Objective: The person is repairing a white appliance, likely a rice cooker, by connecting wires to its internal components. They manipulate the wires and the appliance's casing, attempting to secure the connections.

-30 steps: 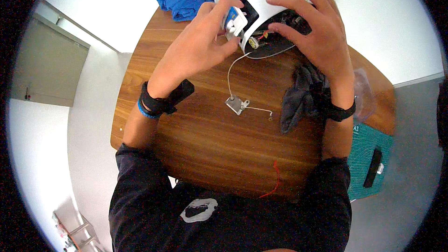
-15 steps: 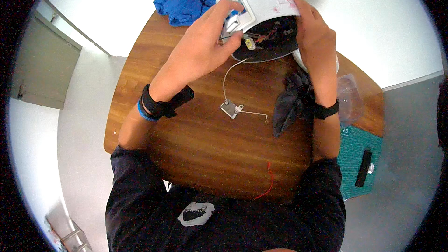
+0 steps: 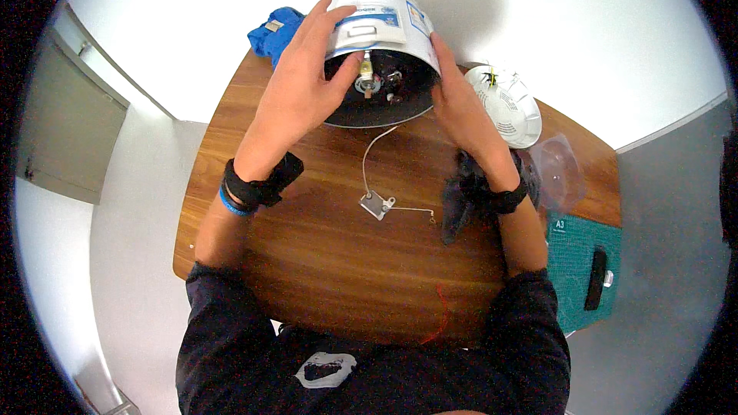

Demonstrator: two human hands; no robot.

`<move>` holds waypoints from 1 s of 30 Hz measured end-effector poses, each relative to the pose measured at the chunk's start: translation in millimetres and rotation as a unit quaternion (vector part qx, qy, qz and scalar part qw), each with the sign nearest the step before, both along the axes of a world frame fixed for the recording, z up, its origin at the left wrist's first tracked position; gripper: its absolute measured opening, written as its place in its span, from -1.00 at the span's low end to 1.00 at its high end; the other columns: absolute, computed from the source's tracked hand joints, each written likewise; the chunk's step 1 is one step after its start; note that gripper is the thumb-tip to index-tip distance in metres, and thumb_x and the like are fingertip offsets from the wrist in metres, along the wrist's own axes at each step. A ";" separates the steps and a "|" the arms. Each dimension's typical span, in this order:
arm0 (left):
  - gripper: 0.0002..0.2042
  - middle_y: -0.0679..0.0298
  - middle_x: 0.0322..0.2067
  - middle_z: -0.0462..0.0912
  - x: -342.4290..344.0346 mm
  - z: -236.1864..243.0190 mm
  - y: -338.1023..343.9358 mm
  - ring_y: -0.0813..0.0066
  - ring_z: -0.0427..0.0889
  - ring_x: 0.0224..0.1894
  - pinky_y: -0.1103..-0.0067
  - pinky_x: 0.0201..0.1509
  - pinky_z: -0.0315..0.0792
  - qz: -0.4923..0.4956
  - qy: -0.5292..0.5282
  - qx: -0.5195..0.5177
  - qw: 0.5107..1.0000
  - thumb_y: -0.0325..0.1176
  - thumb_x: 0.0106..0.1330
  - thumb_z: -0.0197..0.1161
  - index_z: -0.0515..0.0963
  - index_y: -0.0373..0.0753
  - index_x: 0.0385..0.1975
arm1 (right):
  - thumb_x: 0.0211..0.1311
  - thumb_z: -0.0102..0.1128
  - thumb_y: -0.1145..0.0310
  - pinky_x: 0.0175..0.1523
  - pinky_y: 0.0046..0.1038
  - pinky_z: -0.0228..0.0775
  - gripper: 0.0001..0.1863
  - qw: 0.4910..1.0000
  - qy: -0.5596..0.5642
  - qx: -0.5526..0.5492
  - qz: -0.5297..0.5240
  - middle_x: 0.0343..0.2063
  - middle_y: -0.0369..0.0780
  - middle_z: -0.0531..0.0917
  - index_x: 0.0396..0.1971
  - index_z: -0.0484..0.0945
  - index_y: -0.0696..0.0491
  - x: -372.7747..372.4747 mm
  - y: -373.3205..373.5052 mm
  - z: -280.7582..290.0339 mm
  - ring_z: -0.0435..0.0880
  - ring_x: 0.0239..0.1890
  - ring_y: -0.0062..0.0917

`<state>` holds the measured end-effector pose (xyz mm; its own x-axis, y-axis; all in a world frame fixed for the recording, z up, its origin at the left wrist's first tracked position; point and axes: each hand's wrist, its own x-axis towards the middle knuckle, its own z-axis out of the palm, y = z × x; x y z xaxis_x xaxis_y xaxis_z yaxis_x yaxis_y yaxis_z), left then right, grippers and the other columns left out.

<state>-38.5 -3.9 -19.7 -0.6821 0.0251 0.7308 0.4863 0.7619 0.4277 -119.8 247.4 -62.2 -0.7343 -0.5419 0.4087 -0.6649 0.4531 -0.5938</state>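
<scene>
A white cylindrical appliance (image 3: 419, 38) lies on its side, its dark open end facing me, with wiring and small parts inside. My left hand (image 3: 307, 76) grips its left side, fingertips on top by a white panel (image 3: 377, 34) and thumb at the opening's rim. My right hand (image 3: 457, 103) holds the right side, fingers along the shell. A thin white wire (image 3: 365, 153) runs from under the appliance to a small metal bracket (image 3: 375, 205). A dark cloth (image 3: 460, 200) lies beneath my right wrist.
A blue cloth (image 3: 273, 34) is behind my left hand. On the wooden table (image 3: 323, 261) are a round white plastic part (image 3: 507, 111), a clear plastic piece (image 3: 557, 169), a red wire (image 3: 440, 307) and a green cutting mat (image 3: 573, 276) bearing a black bar (image 3: 595, 276). White walls border the table.
The appliance has turned, bringing its panel toward the centre and its opening round to face me. My right hand has moved from its top down its side. The round white part has come into view.
</scene>
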 end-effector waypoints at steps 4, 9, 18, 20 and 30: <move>-0.42 -0.09 0.44 0.44 3.2 3.2 -9.6 -0.06 0.50 0.43 0.26 0.48 0.42 0.008 -0.031 -0.047 0.998 -0.42 0.42 0.38 0.40 -0.15 0.44 | 0.46 -0.01 0.59 0.56 -0.18 0.17 -0.20 1.000 0.010 0.002 0.025 0.50 0.17 0.27 0.63 -0.06 0.07 -4.9 -1.0 -3.7 0.33 0.52 0.03; -0.39 -0.05 0.46 0.42 8.5 9.3 -17.4 -0.05 0.45 0.47 0.26 0.48 0.43 -0.023 -0.099 0.004 0.995 -0.55 0.43 0.29 0.37 -0.08 0.48 | 0.50 0.24 0.36 0.55 -0.24 0.19 -0.19 0.999 -0.021 0.019 0.035 0.47 0.08 0.35 0.62 0.04 0.07 -12.1 7.6 1.0 0.37 0.50 -0.12; -0.23 -0.04 0.51 0.35 8.6 3.7 -2.3 -0.08 0.34 0.53 0.26 0.59 0.27 -0.049 -0.092 -0.044 0.994 -0.71 0.31 0.20 0.29 -0.01 0.54 | 0.54 0.22 0.11 0.67 -0.12 -0.05 -0.23 0.995 0.068 -0.041 0.066 0.55 0.20 0.15 0.58 0.14 0.09 -0.6 -1.9 28.3 0.09 0.63 0.04; -0.23 -0.05 0.50 0.35 9.5 5.1 0.9 -0.06 0.30 0.55 0.25 0.61 0.23 -0.073 -0.110 -0.016 0.991 -0.71 0.31 0.21 0.28 -0.03 0.54 | 0.56 0.20 0.14 0.66 -0.15 -0.02 -0.27 0.993 0.081 -0.053 0.066 0.56 0.16 0.16 0.56 0.17 0.10 -3.7 -0.3 28.0 0.13 0.62 0.01; -0.21 -0.11 0.53 0.23 2.7 -13.5 -5.5 -0.04 0.22 0.60 0.27 0.62 0.19 -0.045 -0.140 0.009 0.989 -0.67 0.36 0.22 0.13 -0.13 0.60 | 0.60 0.10 0.19 0.56 -0.12 0.20 -0.44 0.989 0.124 -0.013 0.077 0.49 0.08 0.31 0.50 0.34 -0.02 -5.4 3.5 47.1 0.33 0.50 0.08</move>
<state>-35.8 -9.4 -33.2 -0.8529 0.0844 0.5152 0.4134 0.7120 0.5677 -125.1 251.0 -15.0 -0.5197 -0.6268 0.5805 -0.8513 0.3223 -0.4141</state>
